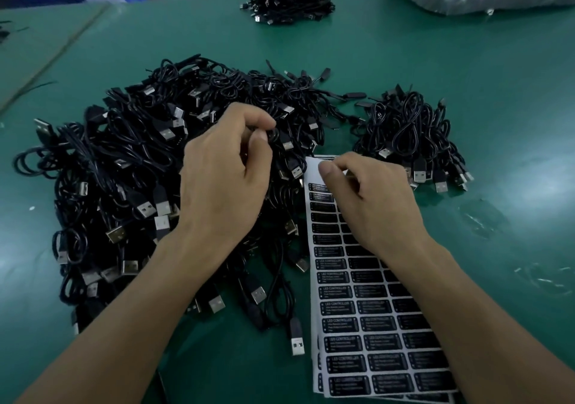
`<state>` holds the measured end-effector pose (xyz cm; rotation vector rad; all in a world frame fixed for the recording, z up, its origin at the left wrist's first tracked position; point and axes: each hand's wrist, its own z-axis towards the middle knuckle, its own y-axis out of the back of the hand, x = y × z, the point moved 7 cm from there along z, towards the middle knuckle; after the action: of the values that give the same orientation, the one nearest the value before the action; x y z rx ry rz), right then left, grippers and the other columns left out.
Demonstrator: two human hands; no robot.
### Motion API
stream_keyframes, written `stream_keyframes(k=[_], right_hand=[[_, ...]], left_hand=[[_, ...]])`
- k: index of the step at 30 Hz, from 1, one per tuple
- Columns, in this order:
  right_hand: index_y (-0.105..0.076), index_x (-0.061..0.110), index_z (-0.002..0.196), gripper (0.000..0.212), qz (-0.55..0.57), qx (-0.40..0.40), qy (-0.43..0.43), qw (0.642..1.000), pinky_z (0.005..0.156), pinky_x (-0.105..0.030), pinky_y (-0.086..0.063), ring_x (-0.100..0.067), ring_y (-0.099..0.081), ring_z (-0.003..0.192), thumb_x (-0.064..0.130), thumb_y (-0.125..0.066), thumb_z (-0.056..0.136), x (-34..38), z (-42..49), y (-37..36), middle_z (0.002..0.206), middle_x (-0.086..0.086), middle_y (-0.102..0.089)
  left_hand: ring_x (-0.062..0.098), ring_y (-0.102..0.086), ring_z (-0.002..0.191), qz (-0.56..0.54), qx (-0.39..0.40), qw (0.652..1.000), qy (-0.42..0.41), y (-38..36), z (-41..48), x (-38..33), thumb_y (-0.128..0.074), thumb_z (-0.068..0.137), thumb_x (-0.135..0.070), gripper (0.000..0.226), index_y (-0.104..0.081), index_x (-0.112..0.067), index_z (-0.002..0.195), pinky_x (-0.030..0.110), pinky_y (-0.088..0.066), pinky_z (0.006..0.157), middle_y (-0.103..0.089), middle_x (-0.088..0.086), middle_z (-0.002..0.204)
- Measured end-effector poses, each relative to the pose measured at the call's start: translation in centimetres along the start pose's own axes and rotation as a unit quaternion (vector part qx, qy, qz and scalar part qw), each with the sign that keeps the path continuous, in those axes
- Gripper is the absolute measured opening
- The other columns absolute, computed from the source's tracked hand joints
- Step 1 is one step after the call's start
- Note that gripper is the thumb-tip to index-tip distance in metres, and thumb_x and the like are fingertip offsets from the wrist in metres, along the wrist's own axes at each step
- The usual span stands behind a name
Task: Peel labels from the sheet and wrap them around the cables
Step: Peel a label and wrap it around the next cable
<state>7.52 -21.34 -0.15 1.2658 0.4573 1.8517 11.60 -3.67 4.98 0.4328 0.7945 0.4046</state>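
The label sheet (367, 325) lies at the near edge of the tabletop (466, 76), touching the big pile of cables (124, 170). The left hand (224, 173) pinches one cable (273, 134) on the pile between thumb and curled fingers. The right hand (370, 198) pinches the sheet's far end (whether a label is lifted, I cannot tell). A smaller pile (407, 132) sits toward the right edge.

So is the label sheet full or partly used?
Partly used: the sheet's top is bare white backing by the right hand; black labels fill the rows below.
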Motion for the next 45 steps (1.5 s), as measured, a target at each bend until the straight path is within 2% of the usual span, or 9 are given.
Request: stream_keyframes(k=[5,8,12,15,19,26,30,40,45], right_hand=[[-0.041,0.025,0.064,0.046,0.016,0.001,0.004,1.000,0.049,-0.032,-0.032,-0.010,-0.038,0.049,0.045,-0.042,0.105,-0.1,0.1,-0.3,0.053,0.010,-0.039],[-0.039,0.020,0.055,0.060,0.127,-0.018,-0.035,0.991,0.045,-0.027,-0.026,-0.008,-0.032,0.045,0.058,-0.031,0.101,-0.4,0.1,0.1,0.047,-0.001,-0.037],[-0.062,0.016,0.062,0.069,0.320,0.013,-0.113,0.941,0.062,-0.041,-0.048,-0.017,-0.053,0.059,0.062,-0.027,0.100,-0.9,-0.1,-0.3,0.059,-0.003,-0.057],[-0.067,-0.005,0.087,0.058,0.356,0.020,-0.097,0.929,0.057,-0.028,-0.047,-0.023,-0.050,0.060,0.051,-0.053,0.095,-0.4,0.2,-0.1,0.069,-0.024,-0.054],[-0.069,0.010,0.096,0.006,0.410,-0.008,-0.137,0.902,0.043,-0.015,-0.035,-0.008,-0.048,0.053,0.014,-0.065,0.096,-1.1,0.4,0.3,0.065,-0.002,-0.058],[-0.068,0.017,0.099,0.012,0.442,0.034,-0.120,0.888,0.040,-0.020,-0.043,-0.009,-0.064,0.058,0.007,-0.067,0.093,0.2,0.2,0.0,0.073,-0.001,-0.073],[-0.066,0.012,0.095,0.008,0.480,0.094,-0.086,0.868,0.048,-0.021,-0.049,-0.013,-0.065,0.059,0.011,-0.069,0.087,1.5,0.0,-0.3,0.073,-0.004,-0.073],[-0.063,0.009,0.090,0.008,0.530,0.212,-0.029,0.821,0.060,-0.024,-0.057,-0.013,-0.067,0.063,0.012,-0.067,0.083,5.0,-1.2,-1.3,0.075,-0.002,-0.073],[-0.065,0.005,0.094,0.005,0.503,0.230,-0.055,0.831,0.058,-0.026,-0.058,-0.017,-0.070,0.066,0.006,-0.066,0.089,4.8,-1.4,-2.0,0.079,-0.007,-0.074]], left_hand=[[-0.003,-0.042,0.054,-0.043,-0.010,0.988,-0.149,0.3,-0.3,-4.7,-0.049,0.098,-0.003,0.017,-0.061,-0.015,0.098,0.008,-0.028,0.054,-0.049,-0.020,0.071],[0.007,-0.055,0.065,-0.004,0.093,0.976,-0.199,-1.4,-1.3,-5.5,-0.052,0.096,-0.008,0.015,-0.067,-0.011,0.095,0.024,-0.046,0.057,-0.064,-0.008,0.076],[0.015,-0.056,0.074,0.034,0.170,0.975,-0.139,-2.3,-1.5,-4.3,-0.056,0.092,-0.015,0.010,-0.065,-0.018,0.096,0.044,-0.053,0.061,-0.061,-0.008,0.073],[0.006,-0.056,0.076,0.023,0.215,0.970,-0.113,-2.5,-1.2,-4.1,-0.060,0.089,-0.020,0.008,-0.058,-0.026,0.094,0.041,-0.052,0.063,-0.060,-0.012,0.074],[-0.008,-0.053,0.055,0.026,0.303,0.952,-0.040,-2.7,-1.1,-2.9,-0.069,0.085,-0.021,0.024,-0.048,-0.033,0.084,0.028,-0.038,0.058,-0.068,-0.015,0.069],[-0.002,-0.058,0.046,0.030,0.461,0.882,0.096,-2.3,-1.5,-0.5,-0.078,0.077,-0.041,0.026,-0.054,-0.033,0.080,0.013,-0.040,0.043,-0.072,-0.013,0.064],[0.002,-0.069,0.058,0.047,0.355,0.915,0.186,-1.7,-0.7,0.8,-0.049,0.077,-0.079,0.058,-0.068,-0.024,0.081,0.030,-0.059,0.063,-0.073,-0.010,0.066],[0.020,-0.069,0.058,-0.325,0.208,0.870,0.308,-2.3,-0.4,0.2,-0.047,0.104,-0.037,0.036,-0.074,-0.013,0.100,0.028,-0.053,0.045,-0.075,0.004,0.076],[0.005,-0.055,0.053,-0.392,0.176,0.837,0.338,-2.5,-0.2,1.0,-0.059,0.094,-0.034,0.026,-0.077,-0.018,0.087,0.019,-0.048,0.047,-0.063,-0.006,0.064]])
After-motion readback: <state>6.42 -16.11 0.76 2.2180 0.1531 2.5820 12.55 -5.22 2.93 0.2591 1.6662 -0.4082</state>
